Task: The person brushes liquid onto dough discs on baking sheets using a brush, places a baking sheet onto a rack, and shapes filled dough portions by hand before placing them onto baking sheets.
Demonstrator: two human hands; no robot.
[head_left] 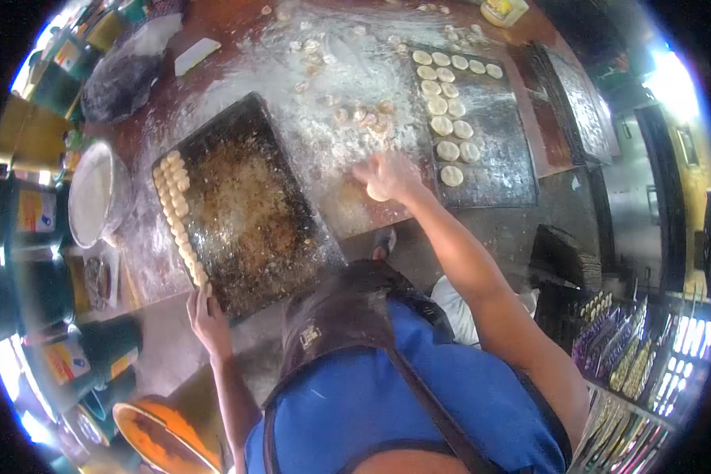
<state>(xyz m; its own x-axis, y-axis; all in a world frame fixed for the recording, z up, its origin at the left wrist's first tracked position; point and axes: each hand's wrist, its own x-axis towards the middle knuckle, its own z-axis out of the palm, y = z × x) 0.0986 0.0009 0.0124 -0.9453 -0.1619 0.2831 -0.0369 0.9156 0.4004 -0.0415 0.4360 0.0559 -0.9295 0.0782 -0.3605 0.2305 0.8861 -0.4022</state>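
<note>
My left hand (208,322) is at the near left corner of a dark, stained baking tray (253,197), its fingers closed around a small dough ball at the near end of a row. A double line of pale dough balls (172,193) runs along the tray's left edge. Over the floured table (336,178), my right hand (393,175) is slightly blurred, its fingers curled around a pale, round piece of dough (378,192). Beyond that hand lie loose dough pieces (375,121). To its right, a second tray (494,134) carries several flattened dough rounds (442,125).
A white scraper-like piece (197,57) and a dark plastic-looking bundle (126,71) lie at the far left. A floury bowl (96,193) stands at the table's left edge. Stacked trays (573,99) are at the right; an orange bucket (166,430) stands below left. A loaded rack (624,347) is at lower right.
</note>
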